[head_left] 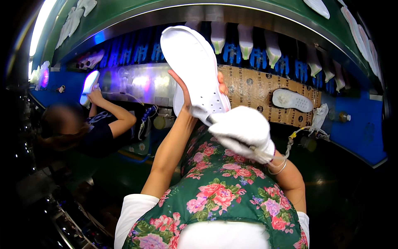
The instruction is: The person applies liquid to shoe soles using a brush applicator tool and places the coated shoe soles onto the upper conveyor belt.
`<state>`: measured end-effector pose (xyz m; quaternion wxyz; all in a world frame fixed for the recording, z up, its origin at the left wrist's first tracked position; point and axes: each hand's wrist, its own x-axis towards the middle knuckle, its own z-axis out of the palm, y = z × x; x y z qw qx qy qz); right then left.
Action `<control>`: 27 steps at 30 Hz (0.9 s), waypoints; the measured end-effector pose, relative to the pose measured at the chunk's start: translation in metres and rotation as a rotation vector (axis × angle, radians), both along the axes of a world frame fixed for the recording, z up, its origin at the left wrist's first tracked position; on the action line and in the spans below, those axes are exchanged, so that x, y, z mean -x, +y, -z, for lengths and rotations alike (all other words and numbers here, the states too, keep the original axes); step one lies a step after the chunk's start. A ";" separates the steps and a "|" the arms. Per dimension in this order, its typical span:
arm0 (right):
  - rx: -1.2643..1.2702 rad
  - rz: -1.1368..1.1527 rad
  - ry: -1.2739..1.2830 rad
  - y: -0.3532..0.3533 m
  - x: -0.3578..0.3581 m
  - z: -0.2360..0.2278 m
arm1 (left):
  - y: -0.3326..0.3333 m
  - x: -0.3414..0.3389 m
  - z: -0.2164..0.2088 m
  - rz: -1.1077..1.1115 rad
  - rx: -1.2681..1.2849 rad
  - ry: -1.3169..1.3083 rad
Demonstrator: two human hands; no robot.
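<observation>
My bare left hand (186, 93) is closed round a white shoe sole (186, 54), its thumb on one edge and fingertips showing at the other. The sole stands tilted, its broad end away from me and its nearer end dotted with small holes. Behind it, part of another white piece (178, 101) shows. My right hand (244, 128), in a white glove, is closed round a brush (202, 113), blurred by motion. The brush head lies at the sole's near end. The glove hides most of the handle, and a clear tube (288, 145) runs near the wrist.
Another white sole (292, 101) lies on brown cardboard (248, 87) on the bench. White-and-green shoe parts (245, 41) hang in a row beyond, by blue holders (232, 54). At left, another person's hand (96, 97) holds a lit white sole (89, 85). A blue panel (360, 128) stands right.
</observation>
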<state>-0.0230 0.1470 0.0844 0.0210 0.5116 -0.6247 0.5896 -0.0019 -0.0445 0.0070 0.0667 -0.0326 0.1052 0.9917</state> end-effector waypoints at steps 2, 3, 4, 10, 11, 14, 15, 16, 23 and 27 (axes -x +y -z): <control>-0.086 0.153 0.055 0.004 0.005 -0.006 | 0.001 0.007 -0.003 0.028 0.039 0.038; -0.104 0.132 0.075 0.005 -0.004 0.000 | 0.002 0.011 -0.003 0.004 0.041 0.057; -0.099 0.099 0.124 0.004 -0.007 0.001 | 0.001 0.014 -0.003 -0.028 0.047 0.077; -0.069 0.022 -0.028 0.012 0.003 -0.008 | -0.004 0.018 -0.004 -0.078 0.039 -0.058; -0.117 0.096 0.021 0.012 0.005 -0.007 | -0.003 0.020 -0.005 -0.027 0.038 0.009; -0.175 0.145 0.140 0.010 -0.008 0.006 | -0.006 0.028 -0.014 0.063 0.066 0.027; -0.155 0.101 0.128 0.009 -0.010 0.007 | -0.009 0.035 -0.010 0.104 0.133 0.063; -0.131 0.051 0.115 0.006 -0.011 0.006 | -0.012 0.036 -0.012 0.138 0.202 0.095; -0.187 0.004 0.048 0.014 -0.007 -0.002 | -0.015 0.038 -0.019 0.392 0.204 0.027; -0.214 -0.038 0.249 0.009 -0.011 0.005 | -0.018 0.045 -0.016 0.528 0.291 0.007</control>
